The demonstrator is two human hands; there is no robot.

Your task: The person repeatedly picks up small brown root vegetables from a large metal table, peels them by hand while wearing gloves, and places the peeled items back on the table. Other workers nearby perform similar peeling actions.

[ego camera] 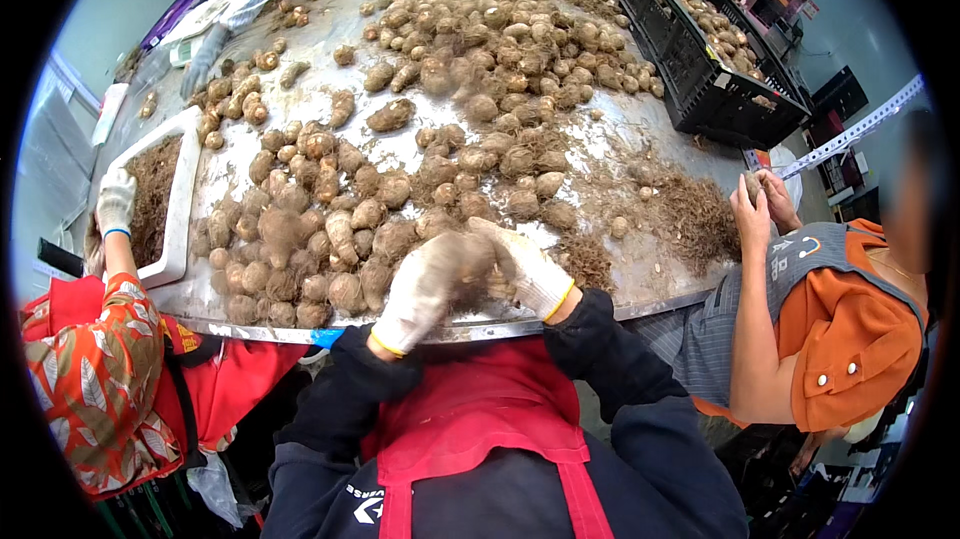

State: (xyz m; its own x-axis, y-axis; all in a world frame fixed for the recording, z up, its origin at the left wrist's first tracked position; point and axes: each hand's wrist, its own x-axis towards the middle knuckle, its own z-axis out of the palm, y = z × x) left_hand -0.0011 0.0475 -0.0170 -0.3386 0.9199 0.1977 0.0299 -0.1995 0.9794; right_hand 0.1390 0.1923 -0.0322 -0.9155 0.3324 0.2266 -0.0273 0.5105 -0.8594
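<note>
Both of my hands wear dirty white knit gloves with yellow cuffs, just above the table's near edge. A hairy brown taro corm (474, 260) is between them, blurred by motion. My left hand (420, 287) grips it from the left, its fingers partly hidden behind the blur. Around the other side of the corm curls my right hand (529, 269). To the left of my left hand, a heap of taro corms (300, 239) spreads over the metal table (664, 302). Loose root fibres (586, 260) lie beside my right hand.
A large taro pile (510, 36) covers the table's far side. At back right a black plastic crate (697, 81) holds more corms. A white tray (187, 201) of fibres stands at left. Co-workers stand at left, right and far side; the right one holds a corm (751, 186).
</note>
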